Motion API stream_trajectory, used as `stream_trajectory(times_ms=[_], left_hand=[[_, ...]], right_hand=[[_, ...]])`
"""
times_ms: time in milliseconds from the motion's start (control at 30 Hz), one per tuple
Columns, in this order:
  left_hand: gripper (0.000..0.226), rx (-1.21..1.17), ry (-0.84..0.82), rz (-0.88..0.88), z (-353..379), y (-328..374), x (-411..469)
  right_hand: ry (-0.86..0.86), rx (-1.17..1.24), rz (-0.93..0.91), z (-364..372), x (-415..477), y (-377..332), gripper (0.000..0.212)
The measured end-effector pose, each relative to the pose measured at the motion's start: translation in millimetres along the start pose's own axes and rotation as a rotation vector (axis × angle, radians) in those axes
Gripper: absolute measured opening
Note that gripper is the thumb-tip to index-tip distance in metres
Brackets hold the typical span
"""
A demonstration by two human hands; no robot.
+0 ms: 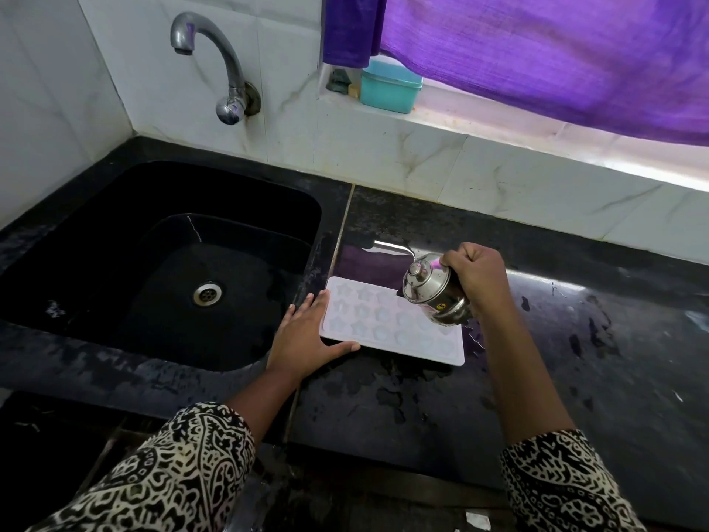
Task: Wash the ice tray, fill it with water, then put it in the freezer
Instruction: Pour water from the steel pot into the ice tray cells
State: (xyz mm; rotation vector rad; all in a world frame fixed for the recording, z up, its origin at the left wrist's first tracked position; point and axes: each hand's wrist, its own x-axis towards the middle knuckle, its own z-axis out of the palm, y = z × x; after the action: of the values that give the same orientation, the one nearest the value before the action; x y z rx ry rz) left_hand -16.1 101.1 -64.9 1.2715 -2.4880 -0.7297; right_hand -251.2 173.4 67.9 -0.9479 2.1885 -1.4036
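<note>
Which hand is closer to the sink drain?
Left. The left hand rests on the left edge of the ice tray, beside the sink with the drain; the right hand grips a steel cup over the tray's right end.

Matt white plastic ice tray [391,322]; shiny steel cup [435,293]; glossy black stone counter [575,339].

Daylight is admitted through the purple curtain [537,51] at the upper right and is blown out along the sill [498,136]. A violet-tinted glare is reflected on the counter [575,378] near its back edge. The sink [96,193] is rendered very dark. Straight lines are bowed toward the frame edges.
</note>
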Motion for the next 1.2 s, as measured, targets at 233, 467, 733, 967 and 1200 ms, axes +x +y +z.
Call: stream_trajectory(times_ms=[233, 467, 733, 967, 1200], left_hand=[[0.124, 0.007, -0.011, -0.001, -0.5, 0.2, -0.1], [0.123, 0.001, -0.005, 0.002, 0.4, -0.2, 0.1], [0.124, 0.013, -0.014, 0.001, 0.6, -0.2, 1.1], [0.123, 0.011, -0.01, -0.001, 0.8, -0.6, 0.8], [0.123, 0.013, -0.013, 0.0, 1.0, -1.0, 1.1]], right_hand=[[0.001, -0.025, -0.025, -3.3, 0.8, -0.3, 0.025], [0.007, -0.038, -0.033, -4.7, 0.7, -4.9, 0.031], [0.003, -0.054, -0.047, -3.5, 0.7, -9.9, 0.026], [0.006, -0.082, -0.05, -2.3, -1.0, -15.4, 0.029], [0.013, -0.062, -0.051, -2.9, -4.4, -23.1, 0.036]])
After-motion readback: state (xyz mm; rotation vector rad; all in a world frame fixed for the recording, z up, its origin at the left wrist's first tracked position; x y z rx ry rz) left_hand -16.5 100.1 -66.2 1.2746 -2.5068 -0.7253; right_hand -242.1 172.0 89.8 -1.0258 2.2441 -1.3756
